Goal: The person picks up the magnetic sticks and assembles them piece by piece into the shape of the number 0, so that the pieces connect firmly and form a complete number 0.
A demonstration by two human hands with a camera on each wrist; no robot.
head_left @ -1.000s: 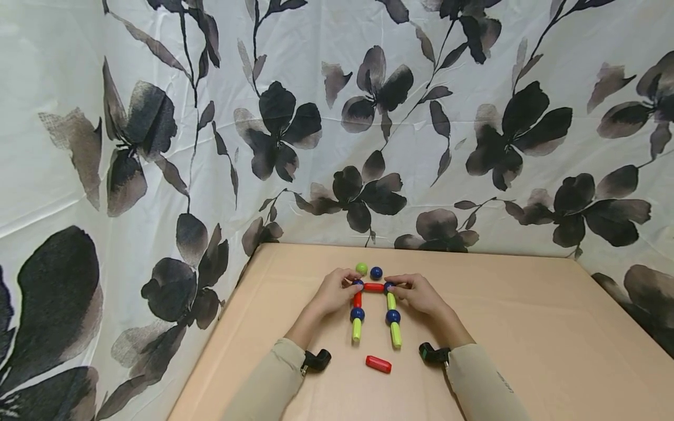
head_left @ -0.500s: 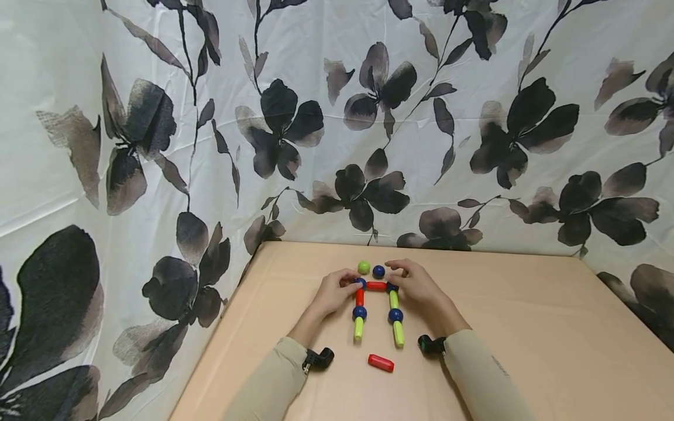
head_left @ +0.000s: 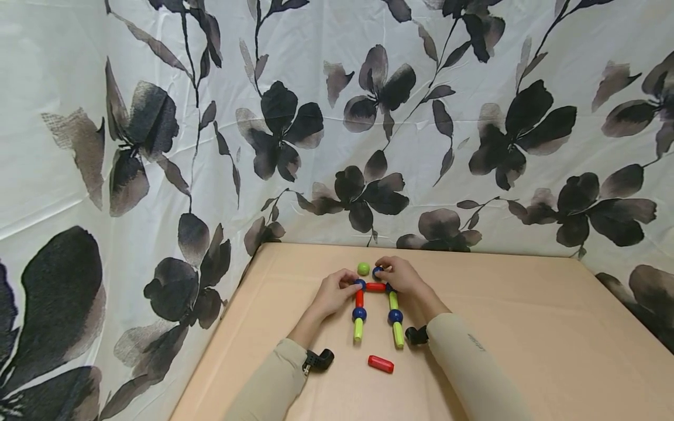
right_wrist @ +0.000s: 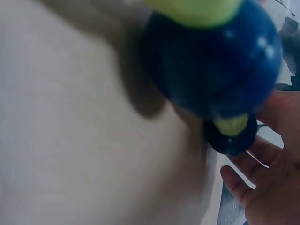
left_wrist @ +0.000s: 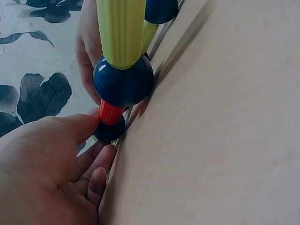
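Note:
A linked frame of rods and blue balls lies on the table, with a red rod [head_left: 375, 287] across its far side. Its left leg has a red rod [head_left: 359, 299], a blue ball [head_left: 359, 314] and a yellow-green rod [head_left: 358, 330]; two yellow-green rods [head_left: 398, 335] and a blue ball [head_left: 395, 316] form the right leg. My left hand [head_left: 333, 293] pinches the far-left corner ball [left_wrist: 112, 130] between thumb and fingers. Beyond the frame, my right hand [head_left: 404, 277] holds a loose blue ball [head_left: 376, 272] by thumb and fingertips, partly covering it.
A green ball [head_left: 363, 269] sits just left of the loose blue one. Nearer me lies a single red rod [head_left: 381, 364]. Behind the table's [head_left: 526, 327] far edge hangs a flower-printed cloth [head_left: 337, 146]. Both wrists wear small black cameras [head_left: 318, 359].
My right hand has let go of the far-right corner ball, lifted away, and moved left and forward onto the loose blue ball. The left hand has kept its pinch.

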